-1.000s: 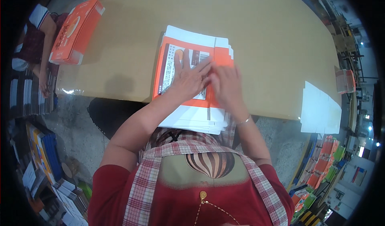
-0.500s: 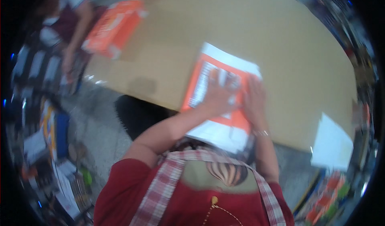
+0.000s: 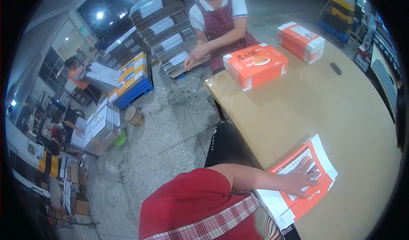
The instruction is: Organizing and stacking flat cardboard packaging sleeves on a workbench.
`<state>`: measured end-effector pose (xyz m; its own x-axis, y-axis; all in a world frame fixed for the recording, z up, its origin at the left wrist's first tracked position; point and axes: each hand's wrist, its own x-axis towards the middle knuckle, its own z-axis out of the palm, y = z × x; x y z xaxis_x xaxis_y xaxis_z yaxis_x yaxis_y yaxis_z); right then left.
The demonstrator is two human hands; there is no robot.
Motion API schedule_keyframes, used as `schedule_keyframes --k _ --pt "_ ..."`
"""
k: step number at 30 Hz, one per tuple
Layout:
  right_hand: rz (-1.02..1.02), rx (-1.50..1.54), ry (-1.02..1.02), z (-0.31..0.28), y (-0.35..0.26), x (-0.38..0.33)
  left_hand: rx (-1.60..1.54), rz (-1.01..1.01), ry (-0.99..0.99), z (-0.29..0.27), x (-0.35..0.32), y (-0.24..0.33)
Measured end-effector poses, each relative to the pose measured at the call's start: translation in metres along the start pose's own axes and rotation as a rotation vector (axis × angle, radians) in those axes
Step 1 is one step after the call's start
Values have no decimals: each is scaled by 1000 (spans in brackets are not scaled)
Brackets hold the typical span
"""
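Note:
A small stack of flat orange-and-white printed carton blanks (image 3: 310, 199) lies at the near edge of the tan table (image 3: 289, 112). My left hand (image 3: 301, 177) rests palm down on the top blank, its fingers spread over the orange panel and holding nothing. At the near end, the white flaps reach over the table edge against my apron. My right hand is out of the picture.
Two orange-and-white stacks, one nearer (image 3: 255, 65) and one farther (image 3: 300, 42), stand beyond, with a small dark object (image 3: 336, 68). A co-worker in a checked apron (image 3: 219, 20) stands across the corner. Cardboard piles (image 3: 164, 31) and a wooden spool (image 3: 134, 116) occupy the floor leftward.
My view has swung up and left, bringing the co-worker and workshop floor into sight. My left hand stays on the blanks; my right hand, earlier on their right side, has left the picture.

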<state>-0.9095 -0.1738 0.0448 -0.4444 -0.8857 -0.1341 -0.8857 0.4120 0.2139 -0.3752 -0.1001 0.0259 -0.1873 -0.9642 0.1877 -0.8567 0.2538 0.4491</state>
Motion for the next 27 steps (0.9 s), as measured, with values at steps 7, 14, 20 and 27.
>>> schedule_keyframes --k 7,14,20,27 --pt "-577 -516 484 70 -98 -87 18 9 55 -3 -3 -6" --pt "-546 -45 -287 7 -68 -108 -12 37 65 17 -2 4" --pt "-923 936 127 -102 -67 -95 -120 -74 35 7 -4 -16" --pt "-683 1820 -373 -99 -216 -200 -731 -137 344 -18 0 -47"
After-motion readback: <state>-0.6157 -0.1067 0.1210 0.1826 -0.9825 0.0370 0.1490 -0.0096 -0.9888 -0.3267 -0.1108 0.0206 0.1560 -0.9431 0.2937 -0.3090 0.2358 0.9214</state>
